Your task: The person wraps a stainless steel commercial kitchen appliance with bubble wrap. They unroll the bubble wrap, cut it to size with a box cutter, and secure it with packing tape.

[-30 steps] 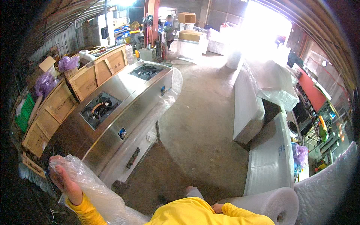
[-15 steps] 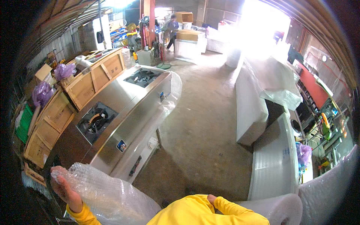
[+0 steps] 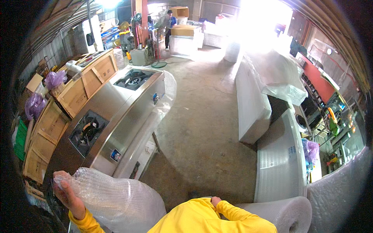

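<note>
Hands wide apart: left hand (image 3: 70, 194) clamped on the upper edge of a clear, crinkled bubble-wrap sheet (image 3: 124, 196), near left; right hand (image 3: 215, 201) beside the yellow-clad waist, its grip impossible to tell. Just past the sheet, a silver steel two-burner stove (image 3: 132, 128); near right, a whitish bubble-wrap roll (image 3: 268, 213).

Beside the left hand (image 3: 69, 194), the bubble wrap (image 3: 122, 196) is clear and whitish, with a fine dotted pattern; behind that hand, the sleeve (image 3: 87, 222) is plain yellow. Ahead of it, the worktop (image 3: 110, 99) is silver-grey around black burners (image 3: 82, 136). Farther ahead, wooden crates (image 3: 87, 83) are pale tan with dark markings, crumpled bags (image 3: 35, 105) purple. Right of the right hand (image 3: 216, 201), a roll (image 3: 268, 211) is translucent white.
</note>
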Tool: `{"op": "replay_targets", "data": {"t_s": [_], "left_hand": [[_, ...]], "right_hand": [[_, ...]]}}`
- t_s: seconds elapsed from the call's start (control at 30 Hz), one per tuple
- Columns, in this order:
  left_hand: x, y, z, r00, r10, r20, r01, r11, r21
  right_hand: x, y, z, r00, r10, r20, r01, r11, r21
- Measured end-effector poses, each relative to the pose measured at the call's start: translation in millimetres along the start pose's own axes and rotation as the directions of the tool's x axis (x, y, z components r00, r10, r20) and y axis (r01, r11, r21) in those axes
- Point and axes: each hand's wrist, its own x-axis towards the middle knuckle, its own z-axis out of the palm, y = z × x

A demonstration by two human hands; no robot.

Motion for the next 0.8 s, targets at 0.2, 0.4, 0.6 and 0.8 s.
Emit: {"op": "replay_targets", "data": {"t_s": [0.2, 0.4, 0.6, 0.8], "left_hand": [[6, 12, 34, 1.0, -0.01, -0.007, 0.01, 1.0, -0.023], [10, 8, 47, 0.998, 0.019, 0.062, -0.014, 0.996, -0.083], [7, 5, 48, 0.996, 0.028, 0.089, -0.025, 0.999, -0.037], [-13, 37, 89, 0.94, 0.111, 0.322, -0.118, 0.993, 0.001]], "right_hand": [[-2, 7, -12, 0.966, -0.101, 0.237, 0.074, 0.99, 0.121], [17, 2, -8, 0.998, -0.046, 0.043, 0.05, 0.993, -0.107], [2, -15, -36, 0.99, -0.058, 0.125, 0.077, 0.985, -0.154], [-65, -165, -172, 0.717, -0.674, 0.179, 0.686, 0.728, -0.008]]}}
